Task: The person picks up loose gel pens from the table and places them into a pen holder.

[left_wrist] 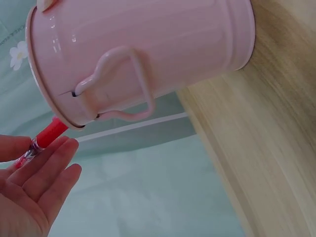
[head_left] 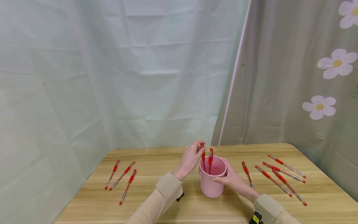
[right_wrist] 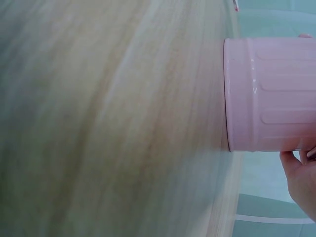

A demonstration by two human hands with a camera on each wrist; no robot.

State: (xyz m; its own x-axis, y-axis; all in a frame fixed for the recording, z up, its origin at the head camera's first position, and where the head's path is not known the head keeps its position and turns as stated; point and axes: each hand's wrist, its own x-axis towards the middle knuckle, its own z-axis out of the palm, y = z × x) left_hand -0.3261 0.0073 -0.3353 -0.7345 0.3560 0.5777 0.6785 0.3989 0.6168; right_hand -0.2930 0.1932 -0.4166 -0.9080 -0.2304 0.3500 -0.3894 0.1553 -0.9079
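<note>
A pink metal bucket (head_left: 211, 185) with small side handles stands upright on the table. My left hand (head_left: 191, 157) pinches a red pen (head_left: 203, 155) near its upper end, and the pen's lower part is inside the bucket. In the left wrist view the thumb and fingers of that hand (left_wrist: 37, 192) meet around the pen (left_wrist: 52, 132) at the bucket's rim. A second red pen (head_left: 211, 157) leans in the bucket. My right hand (head_left: 233, 179) grips the bucket's right side, thumb across the front; the right wrist view shows its fingers (right_wrist: 300, 170) against the wall.
Three red pens (head_left: 128, 186) lie on the left of the wooden table (head_left: 156, 168). Several more red pens (head_left: 273, 180) lie on the right, some crossing. Pale curtains (head_left: 167, 77) hang behind the table, with a flowered grey one (head_left: 268, 93) on the right.
</note>
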